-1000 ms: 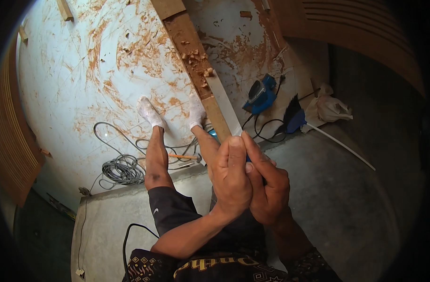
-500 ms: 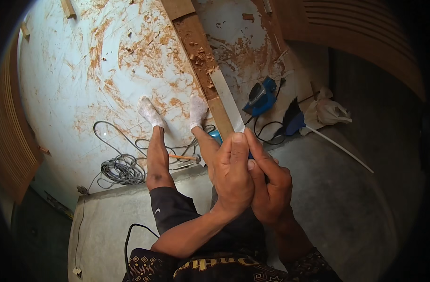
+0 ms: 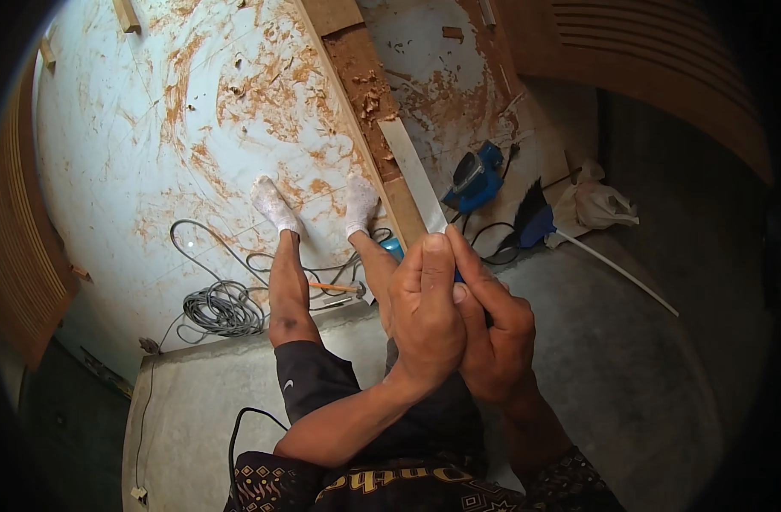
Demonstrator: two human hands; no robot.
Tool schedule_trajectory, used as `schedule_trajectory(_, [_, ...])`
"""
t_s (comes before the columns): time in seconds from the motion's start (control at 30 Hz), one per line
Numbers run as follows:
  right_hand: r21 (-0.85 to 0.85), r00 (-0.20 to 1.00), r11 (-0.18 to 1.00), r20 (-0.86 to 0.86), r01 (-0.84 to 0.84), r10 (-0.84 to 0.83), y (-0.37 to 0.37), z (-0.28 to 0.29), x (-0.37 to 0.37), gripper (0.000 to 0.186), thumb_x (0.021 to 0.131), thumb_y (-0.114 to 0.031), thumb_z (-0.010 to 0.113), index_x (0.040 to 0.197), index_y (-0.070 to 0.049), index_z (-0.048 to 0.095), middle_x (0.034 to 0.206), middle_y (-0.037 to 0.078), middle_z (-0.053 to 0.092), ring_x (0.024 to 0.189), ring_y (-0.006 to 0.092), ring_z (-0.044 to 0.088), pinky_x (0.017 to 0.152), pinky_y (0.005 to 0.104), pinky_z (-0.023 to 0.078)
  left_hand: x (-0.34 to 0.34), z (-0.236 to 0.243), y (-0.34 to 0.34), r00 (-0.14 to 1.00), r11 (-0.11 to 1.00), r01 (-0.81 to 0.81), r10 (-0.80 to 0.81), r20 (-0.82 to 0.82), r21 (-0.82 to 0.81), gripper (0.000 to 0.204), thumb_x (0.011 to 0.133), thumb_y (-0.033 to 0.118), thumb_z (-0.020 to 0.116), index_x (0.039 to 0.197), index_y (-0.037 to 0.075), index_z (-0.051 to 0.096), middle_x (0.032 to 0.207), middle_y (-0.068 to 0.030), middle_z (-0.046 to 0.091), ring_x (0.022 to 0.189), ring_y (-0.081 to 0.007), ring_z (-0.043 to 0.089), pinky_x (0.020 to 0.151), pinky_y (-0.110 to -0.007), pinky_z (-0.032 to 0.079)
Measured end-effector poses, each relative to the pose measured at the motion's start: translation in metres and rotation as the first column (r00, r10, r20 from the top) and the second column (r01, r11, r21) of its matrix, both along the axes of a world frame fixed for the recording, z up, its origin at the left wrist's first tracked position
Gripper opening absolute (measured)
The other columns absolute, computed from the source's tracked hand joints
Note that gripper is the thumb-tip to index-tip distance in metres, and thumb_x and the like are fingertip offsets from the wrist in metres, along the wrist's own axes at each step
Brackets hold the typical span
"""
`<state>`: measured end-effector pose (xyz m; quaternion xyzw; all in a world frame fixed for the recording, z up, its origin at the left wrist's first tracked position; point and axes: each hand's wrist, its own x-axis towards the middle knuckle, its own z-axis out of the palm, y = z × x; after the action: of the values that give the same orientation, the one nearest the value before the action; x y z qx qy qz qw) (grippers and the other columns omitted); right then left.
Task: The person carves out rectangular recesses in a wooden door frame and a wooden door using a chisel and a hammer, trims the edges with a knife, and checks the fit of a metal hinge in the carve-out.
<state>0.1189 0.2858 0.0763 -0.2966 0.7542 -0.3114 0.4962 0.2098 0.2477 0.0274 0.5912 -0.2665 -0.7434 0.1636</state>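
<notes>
Both our hands meet: left hand [image 3: 425, 320] overlaps right hand [image 3: 497, 341], fingers pressed together, grasp unclear. Coiled grey cable [image 3: 220, 307] at nine o'clock might snag feet.

Near end of the pale strip [image 3: 414, 173] hidden behind the left hand [image 3: 425, 320] and right hand [image 3: 493, 337].

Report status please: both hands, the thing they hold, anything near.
Left hand and right hand pressed together, closed on a thin pale strip; grip itself hidden. Strip runs along brown plank. Blue power tool and coiled cable nearby.
</notes>
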Motion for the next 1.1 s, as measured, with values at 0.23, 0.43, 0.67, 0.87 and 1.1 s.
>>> schedule_trajectory(0.23, [-0.089, 0.998, 0.996, -0.058, -0.028, 0.023, -0.020, -0.020, 0.000, 0.048, 0.108, -0.007, 0.047, 0.153, 0.008, 0.049, 0.142, 0.030, 0.064, 0.132, 0.0326, 0.065, 0.111, 0.0385, 0.049, -0.008, 0.004, -0.037, 1.000, 0.999, 0.000, 0.001, -0.016, 0.043, 0.034, 0.113, 0.023, 0.047, 0.095, -0.003, 0.061, 0.091, -0.0162, 0.062, 0.103, -0.0438, 0.061, 0.112, -0.052, 0.038])
schedule_trajectory(0.43, [-0.015, 0.999, 0.999, -0.043, 0.031, -0.032, 0.028, 0.009, 0.014, 0.046, 0.105, -0.004, 0.052, 0.150, 0.006, 0.054, 0.139, 0.028, 0.067, 0.130, 0.0379, 0.065, 0.110, 0.0421, 0.050, 0.003, 0.007, 0.029, 0.997, 0.996, 0.064, -0.062, 0.039, -0.062, 0.037, 0.116, 0.029, 0.042, 0.097, 0.002, 0.058, 0.086, -0.0075, 0.066, 0.080, -0.0163, 0.068, 0.072, -0.029, 0.054])
schedule_trajectory(0.67, [0.018, 0.999, 1.000, -0.051, -0.004, 0.005, 0.038, 0.007, 0.015, 0.047, 0.103, -0.002, 0.055, 0.149, 0.005, 0.056, 0.136, 0.028, 0.068, 0.127, 0.0402, 0.068, 0.106, 0.0438, 0.054, 0.003, 0.023, 0.028, 0.959, 0.961, -0.147, 0.197, -0.206, 0.235, 0.044, 0.117, 0.036, 0.036, 0.103, 0.000, 0.057, 0.083, -0.0122, 0.069, 0.075, -0.0192, 0.071, 0.070, -0.030, 0.059])
schedule_trajectory(0.87, [-0.028, 0.998, 1.000, -0.070, -0.002, 0.000, 0.026, 0.001, 0.015, 0.045, 0.103, -0.002, 0.056, 0.147, 0.005, 0.057, 0.133, 0.029, 0.068, 0.126, 0.0414, 0.068, 0.106, 0.0445, 0.054, 0.002, 0.012, 0.022, 0.943, 0.962, -0.208, 0.245, -0.225, 0.175, 0.044, 0.116, 0.031, 0.038, 0.096, -0.003, 0.059, 0.081, -0.0157, 0.069, 0.072, -0.0208, 0.071, 0.066, -0.031, 0.059])
schedule_trajectory(1.1, [-0.021, 0.996, 1.000, -0.091, 0.015, -0.017, 0.019, -0.001, 0.020, 0.044, 0.103, -0.002, 0.055, 0.145, 0.006, 0.059, 0.131, 0.031, 0.069, 0.122, 0.0413, 0.070, 0.102, 0.0438, 0.056, 0.013, -0.002, 0.014, 0.997, 0.990, -0.044, 0.053, -0.065, 0.135, 0.048, 0.114, 0.030, 0.041, 0.090, -0.005, 0.064, 0.119, -0.0325, 0.063, 0.100, -0.0300, 0.070, 0.099, -0.041, 0.051])
